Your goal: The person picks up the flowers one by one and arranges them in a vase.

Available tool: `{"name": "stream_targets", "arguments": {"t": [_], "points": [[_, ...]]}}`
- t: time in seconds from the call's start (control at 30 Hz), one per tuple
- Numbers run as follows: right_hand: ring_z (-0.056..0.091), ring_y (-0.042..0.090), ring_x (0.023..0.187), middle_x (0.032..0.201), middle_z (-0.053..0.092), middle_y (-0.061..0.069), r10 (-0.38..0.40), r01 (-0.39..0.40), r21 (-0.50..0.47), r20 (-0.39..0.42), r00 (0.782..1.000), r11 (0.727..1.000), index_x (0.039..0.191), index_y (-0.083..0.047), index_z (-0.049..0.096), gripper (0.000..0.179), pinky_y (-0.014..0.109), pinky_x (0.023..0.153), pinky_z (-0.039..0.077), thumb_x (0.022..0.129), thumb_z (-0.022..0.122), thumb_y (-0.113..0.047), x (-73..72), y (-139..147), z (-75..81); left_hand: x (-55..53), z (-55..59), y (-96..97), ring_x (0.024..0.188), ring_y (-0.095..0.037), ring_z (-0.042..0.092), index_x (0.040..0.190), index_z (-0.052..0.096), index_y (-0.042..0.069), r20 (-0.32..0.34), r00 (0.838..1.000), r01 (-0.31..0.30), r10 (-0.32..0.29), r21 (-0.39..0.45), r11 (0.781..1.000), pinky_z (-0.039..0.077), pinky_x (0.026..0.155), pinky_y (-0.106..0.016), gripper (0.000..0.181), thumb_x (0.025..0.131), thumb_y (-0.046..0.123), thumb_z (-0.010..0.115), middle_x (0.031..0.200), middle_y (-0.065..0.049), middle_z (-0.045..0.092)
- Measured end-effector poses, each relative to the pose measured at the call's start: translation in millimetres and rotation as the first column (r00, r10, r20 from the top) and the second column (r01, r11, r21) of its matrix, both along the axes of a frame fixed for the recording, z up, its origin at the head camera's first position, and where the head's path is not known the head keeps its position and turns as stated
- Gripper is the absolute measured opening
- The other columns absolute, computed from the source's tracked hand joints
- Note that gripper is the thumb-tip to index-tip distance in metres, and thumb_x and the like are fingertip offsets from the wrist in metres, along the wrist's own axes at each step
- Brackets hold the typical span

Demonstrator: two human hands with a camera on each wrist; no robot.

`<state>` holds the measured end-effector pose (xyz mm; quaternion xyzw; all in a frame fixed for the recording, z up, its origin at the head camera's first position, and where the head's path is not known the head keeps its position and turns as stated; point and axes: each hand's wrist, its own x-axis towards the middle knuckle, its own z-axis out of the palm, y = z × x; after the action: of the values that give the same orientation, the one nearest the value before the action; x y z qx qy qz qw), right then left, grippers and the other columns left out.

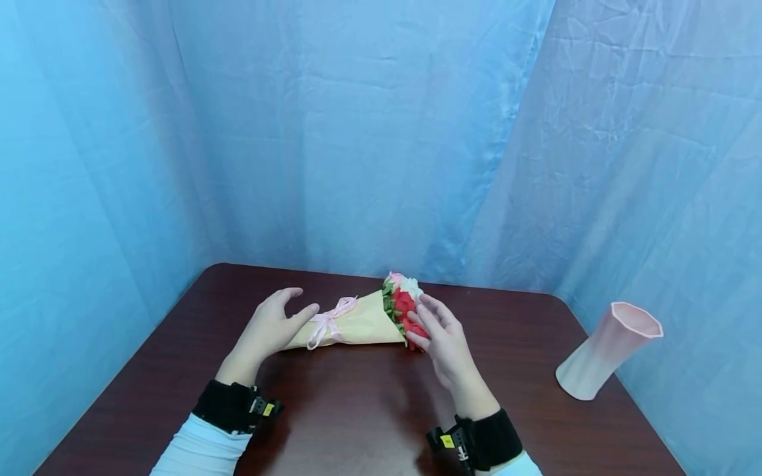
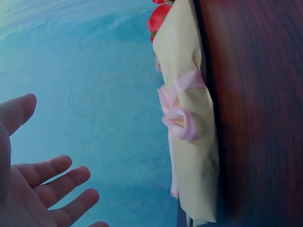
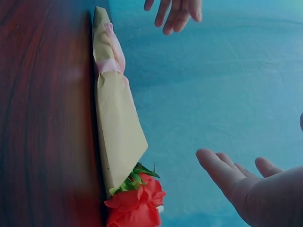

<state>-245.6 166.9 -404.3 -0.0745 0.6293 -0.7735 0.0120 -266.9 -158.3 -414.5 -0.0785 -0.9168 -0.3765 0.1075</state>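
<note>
A bouquet (image 1: 363, 324) lies on its side on the dark table, wrapped in cream paper tied with a pink ribbon bow (image 1: 331, 322). Its red, pink and white flowers (image 1: 405, 304) face right. My left hand (image 1: 275, 324) hovers over the narrow stem end, thumb and fingers spread, holding nothing. In the left wrist view its fingers (image 2: 66, 187) stand apart from the wrapping. Over the flower end is my right hand (image 1: 443, 337), fingers spread and holding nothing; the right wrist view shows a gap between this hand (image 3: 255, 189) and the red flower (image 3: 135, 203).
A pink and white vase (image 1: 607, 350) with a wavy rim stands near the table's right edge. Blue curtains (image 1: 369, 132) hang behind and on both sides of the brown table (image 1: 351, 423). Each wrist wears a black band with a small camera.
</note>
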Motion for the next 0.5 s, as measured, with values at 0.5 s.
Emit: {"name": "stream_targets", "arguments": {"t": [0.5], "points": [[0.043,0.041,0.139,0.153,0.044,0.019,0.079,-0.089,0.084,0.114,0.99,0.992,0.147,-0.004,0.045,0.063,0.05,0.099,0.05,0.1,0.065,-0.04,-4.8,-11.5,-14.6,-14.3,-20.3,-7.4,0.135,-0.041,0.047,0.144,0.051,-0.002,0.129,0.991,0.024,-0.021,-0.019,1.0,0.04,0.106,-0.059,0.068,0.099,0.047,0.063,0.145,-0.023,0.053]]}}
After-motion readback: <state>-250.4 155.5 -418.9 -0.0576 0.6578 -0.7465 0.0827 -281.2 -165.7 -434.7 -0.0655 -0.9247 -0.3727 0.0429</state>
